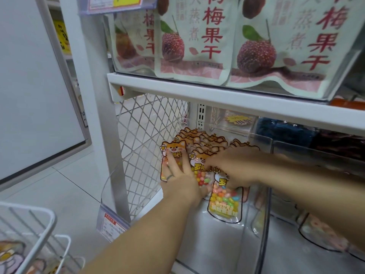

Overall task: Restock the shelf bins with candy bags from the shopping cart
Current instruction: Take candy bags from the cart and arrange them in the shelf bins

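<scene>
A clear plastic shelf bin on the lower shelf holds several candy bags with an orange dog print and coloured jelly beans. My left hand lies flat with straight fingers on the leftmost bag. My right hand is blurred and reaches over the front bags; it touches the top of the nearest candy bag, which stands at the front of the row. Whether its fingers pinch that bag is unclear. The white wire shopping cart at the lower left holds more candy bags.
Above, a white shelf carries large bags of dried bayberry. A wire mesh panel closes the shelf's left side. A price tag holder hangs at the post. Neighbouring bins lie to the right, with tiled floor to the left.
</scene>
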Demonstrator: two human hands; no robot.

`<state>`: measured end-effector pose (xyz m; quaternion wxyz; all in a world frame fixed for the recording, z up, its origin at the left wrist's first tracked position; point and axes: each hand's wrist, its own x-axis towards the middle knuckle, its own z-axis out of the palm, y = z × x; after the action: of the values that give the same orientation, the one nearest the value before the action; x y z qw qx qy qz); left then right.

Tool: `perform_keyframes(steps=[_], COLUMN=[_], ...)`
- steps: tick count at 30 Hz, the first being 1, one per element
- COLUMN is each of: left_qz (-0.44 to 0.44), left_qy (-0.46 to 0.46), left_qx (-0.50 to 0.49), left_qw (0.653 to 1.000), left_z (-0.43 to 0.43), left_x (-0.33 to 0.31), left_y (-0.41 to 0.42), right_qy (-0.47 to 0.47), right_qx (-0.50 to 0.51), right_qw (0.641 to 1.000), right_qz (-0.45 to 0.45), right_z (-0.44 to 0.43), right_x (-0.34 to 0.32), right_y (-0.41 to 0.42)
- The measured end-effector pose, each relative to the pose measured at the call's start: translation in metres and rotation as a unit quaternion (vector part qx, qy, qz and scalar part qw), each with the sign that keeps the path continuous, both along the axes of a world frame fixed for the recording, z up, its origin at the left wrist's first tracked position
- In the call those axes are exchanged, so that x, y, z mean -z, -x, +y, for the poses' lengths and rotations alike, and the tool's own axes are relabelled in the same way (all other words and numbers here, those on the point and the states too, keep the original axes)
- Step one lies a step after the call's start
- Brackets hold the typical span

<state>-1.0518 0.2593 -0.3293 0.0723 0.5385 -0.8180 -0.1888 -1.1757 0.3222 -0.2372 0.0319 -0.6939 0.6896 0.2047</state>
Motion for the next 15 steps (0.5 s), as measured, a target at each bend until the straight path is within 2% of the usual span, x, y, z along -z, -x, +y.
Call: perform_keyframes(steps=[5,9,15], left_qz=[-0.047,-0.027,0.083], left_qy=[0.004,0.015,-0.023], left_qx=[0.020,0.042,0.117], left_qw=[0.999,0.999,0.989], left_z=[-0.004,-0.007,-0.029], left_x=[0.001,0.003,0.006], left_y=[-0.001,-0.003,-0.017], right_qy=[-0.103,-0.150,-0.090], right_qx=[-0.013,0.006,-0.009], right_qw=[0.994,0.988,0.995], right_qz=[-0.019,-0.041,-0.050], right_z=[-0.004,-0.007,-0.009], right_x=[0.004,0.008,0.003], right_y=[-0.006,-0.003,-0.005])
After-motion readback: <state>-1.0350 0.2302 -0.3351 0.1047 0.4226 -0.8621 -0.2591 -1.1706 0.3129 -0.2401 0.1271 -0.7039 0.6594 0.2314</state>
